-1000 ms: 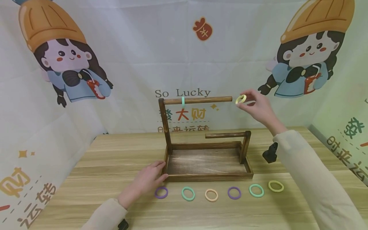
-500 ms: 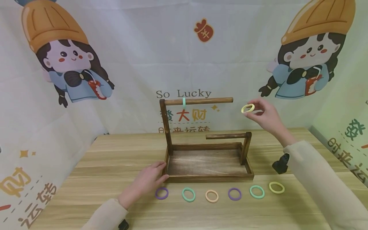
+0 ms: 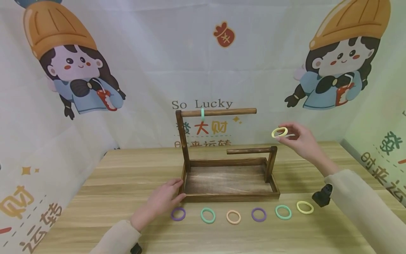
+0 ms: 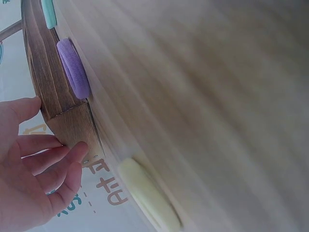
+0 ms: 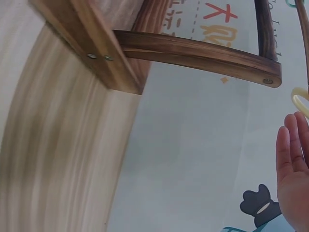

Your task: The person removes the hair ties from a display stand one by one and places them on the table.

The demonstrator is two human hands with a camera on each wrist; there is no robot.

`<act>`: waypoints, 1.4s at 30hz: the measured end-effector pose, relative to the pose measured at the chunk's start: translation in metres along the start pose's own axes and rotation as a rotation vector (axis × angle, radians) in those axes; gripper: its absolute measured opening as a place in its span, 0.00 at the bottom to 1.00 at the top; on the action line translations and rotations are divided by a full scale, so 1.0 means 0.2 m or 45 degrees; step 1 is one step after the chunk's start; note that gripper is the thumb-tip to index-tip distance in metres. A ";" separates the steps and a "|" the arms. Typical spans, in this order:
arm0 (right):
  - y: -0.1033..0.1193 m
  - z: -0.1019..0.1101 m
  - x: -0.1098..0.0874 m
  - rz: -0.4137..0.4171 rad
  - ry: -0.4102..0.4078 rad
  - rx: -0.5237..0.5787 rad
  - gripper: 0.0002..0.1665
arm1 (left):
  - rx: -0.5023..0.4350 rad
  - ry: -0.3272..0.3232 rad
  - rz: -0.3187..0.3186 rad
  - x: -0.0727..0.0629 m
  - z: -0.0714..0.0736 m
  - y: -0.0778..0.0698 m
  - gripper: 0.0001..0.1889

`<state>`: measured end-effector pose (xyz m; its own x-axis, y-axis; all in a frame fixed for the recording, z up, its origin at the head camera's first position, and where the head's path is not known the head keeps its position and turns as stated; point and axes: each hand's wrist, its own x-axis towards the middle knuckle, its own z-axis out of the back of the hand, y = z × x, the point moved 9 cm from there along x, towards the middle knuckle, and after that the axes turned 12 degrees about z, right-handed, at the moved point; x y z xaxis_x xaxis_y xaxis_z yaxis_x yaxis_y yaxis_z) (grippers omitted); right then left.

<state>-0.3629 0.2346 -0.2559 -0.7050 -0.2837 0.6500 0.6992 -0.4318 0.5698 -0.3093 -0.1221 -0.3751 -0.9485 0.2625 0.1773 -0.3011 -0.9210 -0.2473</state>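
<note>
My right hand (image 3: 299, 139) pinches a pale yellow hair tie (image 3: 284, 129) between thumb and fingertips, in the air above the right end of a dark wooden rack (image 3: 228, 198). In the right wrist view, part of this hair tie (image 5: 295, 98) shows at the right edge, above the fingers. My left hand (image 3: 163, 197) rests at the rack's left front corner; the left wrist view shows its thumb and relaxed fingers touching the wood (image 4: 72, 128). A mint hair tie (image 3: 202, 114) hangs on the rack's upper bar (image 3: 231, 112). The lower bar (image 3: 247, 151) is bare.
Before the rack lies a row of hair ties: purple (image 3: 178, 214), mint (image 3: 207, 215), peach (image 3: 233, 217), purple (image 3: 258, 215), mint (image 3: 283, 212) and yellow (image 3: 305, 207). Another pale yellow one (image 4: 149, 195) shows in the left wrist view. A printed cloth (image 3: 152, 70) hangs behind the table.
My right hand, with the yellow hair tie, has moved down and to the right, away from the upper bar's free end. The left hand and the rack have stayed in place.
</note>
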 end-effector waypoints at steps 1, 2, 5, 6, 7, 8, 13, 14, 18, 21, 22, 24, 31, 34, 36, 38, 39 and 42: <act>0.00 0.00 -0.01 0.010 0.007 -0.004 0.22 | 0.005 0.001 0.000 0.00 0.00 0.00 0.27; -0.01 0.00 -0.02 0.013 0.008 -0.002 0.22 | 0.005 0.001 0.001 0.00 0.00 0.00 0.27; -0.02 0.01 -0.06 0.023 0.008 0.002 0.21 | 0.007 -0.003 -0.001 0.00 0.00 0.00 0.27; -0.02 0.01 -0.07 0.023 0.007 0.002 0.21 | 0.005 -0.003 -0.002 -0.01 0.00 0.00 0.27; -0.02 0.02 -0.08 0.026 0.005 0.003 0.20 | 0.005 -0.004 -0.002 -0.01 0.00 0.00 0.27; -0.02 0.02 -0.09 0.026 0.000 0.013 0.20 | 0.002 -0.003 -0.002 -0.01 0.00 0.00 0.27; -0.02 0.04 -0.15 0.036 -0.026 0.056 0.19 | -0.009 -0.002 0.003 -0.01 0.00 0.00 0.27; -0.02 0.05 -0.17 0.033 -0.026 0.057 0.18 | -0.008 -0.003 0.003 -0.01 0.00 0.00 0.27; -0.04 0.07 -0.22 0.003 -0.011 0.043 0.19 | -0.007 -0.009 -0.001 -0.01 0.00 0.00 0.27; -0.06 0.08 -0.26 -0.016 0.003 0.042 0.19 | -0.005 -0.009 -0.006 -0.01 0.00 0.00 0.27; -0.06 0.09 -0.28 -0.021 0.006 0.048 0.18 | -0.006 -0.007 -0.007 -0.01 0.00 0.00 0.27; -0.07 0.09 -0.31 -0.028 0.015 0.047 0.18 | -0.006 -0.006 -0.007 -0.01 0.00 0.00 0.27; -0.13 0.13 -0.43 -0.103 0.038 0.000 0.17 | 0.007 -0.013 -0.014 -0.01 0.00 0.00 0.27; -0.15 0.14 -0.48 -0.124 0.052 -0.008 0.17 | 0.009 -0.010 -0.011 -0.01 -0.01 0.01 0.27; -0.16 0.15 -0.51 -0.133 0.064 -0.014 0.17 | 0.005 -0.004 -0.009 -0.01 -0.01 0.01 0.27; -0.17 0.15 -0.54 -0.147 0.082 -0.018 0.17 | 0.004 0.000 -0.009 -0.01 -0.01 0.01 0.27; -0.18 0.16 -0.55 -0.159 0.090 -0.016 0.17 | 0.003 0.002 -0.009 -0.01 -0.01 0.01 0.27; -0.20 0.16 -0.60 -0.191 0.124 -0.028 0.17 | 0.005 0.005 -0.010 0.00 -0.01 0.01 0.27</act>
<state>-0.3025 0.3131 -0.3395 -0.8101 -0.2956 0.5063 0.5833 -0.4937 0.6450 -0.3091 -0.1229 -0.3775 -0.9466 0.2709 0.1751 -0.3081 -0.9199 -0.2425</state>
